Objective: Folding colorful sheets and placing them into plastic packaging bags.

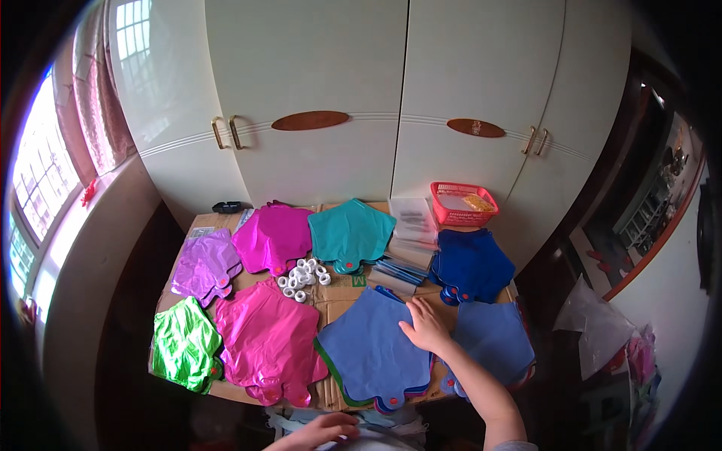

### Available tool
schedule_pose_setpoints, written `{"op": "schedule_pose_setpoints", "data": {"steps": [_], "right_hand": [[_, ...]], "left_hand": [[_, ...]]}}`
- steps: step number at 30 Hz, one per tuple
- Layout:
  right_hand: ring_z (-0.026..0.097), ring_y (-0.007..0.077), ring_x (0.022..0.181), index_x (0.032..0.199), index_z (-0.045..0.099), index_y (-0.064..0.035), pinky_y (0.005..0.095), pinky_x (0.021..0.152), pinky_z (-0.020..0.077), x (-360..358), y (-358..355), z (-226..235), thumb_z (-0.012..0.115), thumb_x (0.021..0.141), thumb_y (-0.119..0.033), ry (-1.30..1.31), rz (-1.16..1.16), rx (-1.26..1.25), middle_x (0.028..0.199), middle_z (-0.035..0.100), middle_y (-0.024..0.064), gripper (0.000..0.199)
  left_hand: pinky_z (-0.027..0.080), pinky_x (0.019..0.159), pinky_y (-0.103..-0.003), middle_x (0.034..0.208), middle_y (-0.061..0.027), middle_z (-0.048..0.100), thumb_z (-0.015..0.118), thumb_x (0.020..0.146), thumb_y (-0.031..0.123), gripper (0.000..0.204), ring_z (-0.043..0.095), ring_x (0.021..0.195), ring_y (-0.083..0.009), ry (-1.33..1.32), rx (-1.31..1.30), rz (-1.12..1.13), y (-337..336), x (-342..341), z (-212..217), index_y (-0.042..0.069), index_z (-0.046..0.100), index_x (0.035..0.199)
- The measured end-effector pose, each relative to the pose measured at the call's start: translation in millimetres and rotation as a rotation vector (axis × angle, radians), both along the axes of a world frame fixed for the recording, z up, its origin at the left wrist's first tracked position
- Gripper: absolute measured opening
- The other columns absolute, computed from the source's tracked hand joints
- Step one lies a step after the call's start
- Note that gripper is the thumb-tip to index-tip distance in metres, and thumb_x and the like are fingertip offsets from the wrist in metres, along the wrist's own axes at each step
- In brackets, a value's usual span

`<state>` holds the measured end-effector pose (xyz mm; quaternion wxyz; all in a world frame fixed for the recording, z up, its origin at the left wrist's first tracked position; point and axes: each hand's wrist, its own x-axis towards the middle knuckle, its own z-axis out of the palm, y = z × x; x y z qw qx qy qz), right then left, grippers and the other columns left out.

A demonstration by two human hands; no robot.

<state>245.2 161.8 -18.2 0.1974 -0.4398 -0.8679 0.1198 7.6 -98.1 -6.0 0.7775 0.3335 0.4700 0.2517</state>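
Blue foil stack (368, 349): on cardboard-covered tabletop (340, 299). Right hand (425, 325): on stack's upper right edge, fingers apart. Left hand (327, 428): nearer the wearer than stack; fingers' grip cannot be told. Beyond stack: red basket (460, 218), white wardrobe (308, 60). Left of stack: window (43, 154).

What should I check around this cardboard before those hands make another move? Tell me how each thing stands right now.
1. Right hand at the front middle blue stack: ok, thumb and fingers apart.
2. Left hand away from the stacks: ok, low near the lap.
3. That blue stack's edges lined up: not ok, green and purple show beneath.
4. White rings gathered: ok, one loose heap.
5. Bright green foil smooth: not ok, wrinkled.
6. Sheets per stack: cannot tell.
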Motion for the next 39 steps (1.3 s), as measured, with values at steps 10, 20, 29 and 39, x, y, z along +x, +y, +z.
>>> {"op": "schedule_pose_setpoints", "data": {"steps": [10, 20, 29, 39], "right_hand": [[0.048, 0.0378, 0.116, 0.132, 0.038, 0.0006, 0.0427, 0.099, 0.038, -4, -66, 17, 0.06, 0.087, -0.028, 0.075, 0.09, -0.12, 0.126, 0.05, 0.0235, 0.058], [0.043, 0.0363, 0.123, 0.133, 0.038, 0.0002, 0.0417, 0.103, 0.0348, -6, -44, 7, 0.06, 0.088, -0.031, 0.141, 0.055, -0.171, 0.134, 0.042, 0.0216, 0.059], [0.05, 0.0286, 0.116, 0.138, 0.025, 0.0024, 0.0382, 0.095, 0.0414, -38, -2, 14, 0.061, 0.089, -0.036, 0.551, 0.074, -0.829, 0.131, 0.045, 0.0249, 0.072], [0.049, 0.0179, 0.113, 0.131, 0.042, -0.001, 0.0302, 0.094, 0.0405, -41, 7, 19, 0.062, 0.088, -0.023, 0.376, 0.059, -0.822, 0.124, 0.051, 0.0131, 0.053]], "left_hand": [[0.045, 0.099, -0.04, 0.124, -0.0206, 0.052, 0.052, 0.092, 0.01, 0.04, 0.052, 0.117, -0.0296, -0.739, -0.573, 0.411, 13, 67, -64, -0.01, 0.041, 0.125], [0.047, 0.067, -0.029, 0.087, -0.009, 0.062, 0.052, 0.092, 0.008, 0.012, 0.053, 0.073, -0.0139, -0.252, -0.349, 0.455, 8, 78, -36, -0.001, 0.057, 0.097], [0.047, 0.064, -0.029, 0.078, -0.0056, 0.06, 0.053, 0.091, 0.011, 0.013, 0.057, 0.071, -0.0136, 0.234, 0.194, 0.158, -6, 64, -37, 0.0, 0.061, 0.089], [0.048, 0.093, -0.048, 0.118, -0.0206, 0.053, 0.057, 0.087, 0.01, 0.045, 0.054, 0.11, -0.0358, -0.795, -0.562, 0.502, 0, 51, -55, -0.002, 0.038, 0.126]]}}
